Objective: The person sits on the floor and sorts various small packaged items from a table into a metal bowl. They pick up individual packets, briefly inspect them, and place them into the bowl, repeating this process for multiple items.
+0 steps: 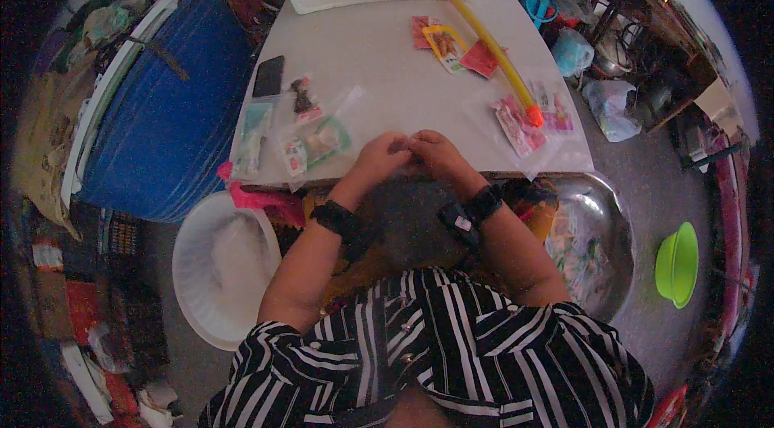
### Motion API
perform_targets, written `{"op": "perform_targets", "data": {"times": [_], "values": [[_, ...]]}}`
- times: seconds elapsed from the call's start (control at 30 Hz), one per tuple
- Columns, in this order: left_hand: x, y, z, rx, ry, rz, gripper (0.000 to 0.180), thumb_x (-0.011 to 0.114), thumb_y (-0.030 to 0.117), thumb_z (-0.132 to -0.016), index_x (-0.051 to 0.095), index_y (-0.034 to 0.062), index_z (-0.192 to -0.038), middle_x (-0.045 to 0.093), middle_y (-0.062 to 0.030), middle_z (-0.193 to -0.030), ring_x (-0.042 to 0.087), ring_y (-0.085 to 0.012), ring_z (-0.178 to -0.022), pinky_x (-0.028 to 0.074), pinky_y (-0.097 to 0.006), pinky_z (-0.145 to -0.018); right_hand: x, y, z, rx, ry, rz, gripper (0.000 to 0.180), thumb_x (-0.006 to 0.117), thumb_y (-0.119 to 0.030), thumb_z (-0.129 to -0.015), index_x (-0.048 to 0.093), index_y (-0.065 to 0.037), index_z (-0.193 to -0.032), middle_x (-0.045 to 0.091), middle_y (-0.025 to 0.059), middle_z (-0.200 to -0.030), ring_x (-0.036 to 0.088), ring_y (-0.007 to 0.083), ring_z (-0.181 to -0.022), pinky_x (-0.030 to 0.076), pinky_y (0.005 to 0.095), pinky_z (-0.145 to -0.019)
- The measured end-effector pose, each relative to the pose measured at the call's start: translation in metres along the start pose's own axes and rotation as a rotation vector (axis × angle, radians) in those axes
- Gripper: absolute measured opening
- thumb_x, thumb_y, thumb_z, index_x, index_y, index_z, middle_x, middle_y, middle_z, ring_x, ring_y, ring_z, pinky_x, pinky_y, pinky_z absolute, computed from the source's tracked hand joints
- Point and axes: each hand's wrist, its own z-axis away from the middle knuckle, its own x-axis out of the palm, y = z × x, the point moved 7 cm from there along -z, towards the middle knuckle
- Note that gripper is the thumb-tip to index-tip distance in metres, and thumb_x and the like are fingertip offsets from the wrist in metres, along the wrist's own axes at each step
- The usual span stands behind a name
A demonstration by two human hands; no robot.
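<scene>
At the near edge of the white table (355, 49), my left hand (384, 155) and my right hand (439, 154) meet with curled fingers touching. No object shows between them. Left of my hands lie clear bags with a green-edged food packet (326, 140) and a pale packet (255, 138). Beyond these are a small dark-and-red packet (304, 100) and a black phone (268, 76). To the right, a pink packet (518, 126) lies in clear plastic. A yellow tube with orange ends (488, 45) slants past a yellow packet (446, 47) and a red packet (481, 59).
A white foam box (379, 2) stands at the table's far end. Below the table are a white tub (184, 267) on the left and a metal basin (617, 243) with packets on the right. A green bowl (676, 265) and a blue barrel (173, 97) flank the space.
</scene>
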Motion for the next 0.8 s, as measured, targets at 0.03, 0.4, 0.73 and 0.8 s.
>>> {"op": "perform_targets", "data": {"times": [0.03,0.4,0.73,0.8], "values": [[-0.001,0.0,0.0,-0.005,0.005,-0.024,0.025,0.054,0.021,-0.07,0.052,0.001,-0.085,0.055,-0.0107,-0.082,0.053,-0.0178,-0.077,0.041,-0.028,-0.068,-0.001,-0.002,0.0,0.004,0.002,-0.031,0.017,0.049,-0.016,-0.069,0.051,-0.004,-0.08,0.053,0.0106,-0.072,0.05,0.024,-0.065,0.04,0.0317,-0.057],[-0.001,-0.007,-0.004,-0.103,0.022,-0.082,0.022,0.053,0.021,-0.072,0.051,0.0009,-0.082,0.055,-0.0106,-0.079,0.053,-0.0164,-0.074,0.041,-0.028,-0.065,-0.002,0.0,0.0,0.014,0.052,0.172,0.015,0.051,-0.012,-0.065,0.054,-0.004,-0.077,0.052,0.0149,-0.069,0.05,0.0313,-0.07,0.04,0.0389,-0.062],[-0.002,-0.004,-0.002,-0.121,0.021,-0.044,0.022,0.053,0.023,-0.071,0.049,0.0014,-0.074,0.053,-0.0076,-0.069,0.049,-0.0136,-0.064,0.04,-0.027,-0.058,-0.006,0.001,-0.002,-0.138,-0.02,0.122,0.012,0.053,-0.014,-0.058,0.055,-0.006,-0.067,0.052,0.0111,-0.07,0.047,0.0296,-0.071,0.037,0.0371,-0.063],[-0.006,-0.005,0.002,-0.186,-0.013,0.082,0.021,0.053,0.023,-0.071,0.049,0.0019,-0.074,0.052,-0.0064,-0.067,0.048,-0.0122,-0.062,0.04,-0.027,-0.057,-0.01,-0.018,0.0,-0.238,-0.029,0.21,0.01,0.052,-0.013,-0.059,0.053,-0.007,-0.067,0.051,0.0088,-0.07,0.047,0.0259,-0.069,0.037,0.0347,-0.062]]}}
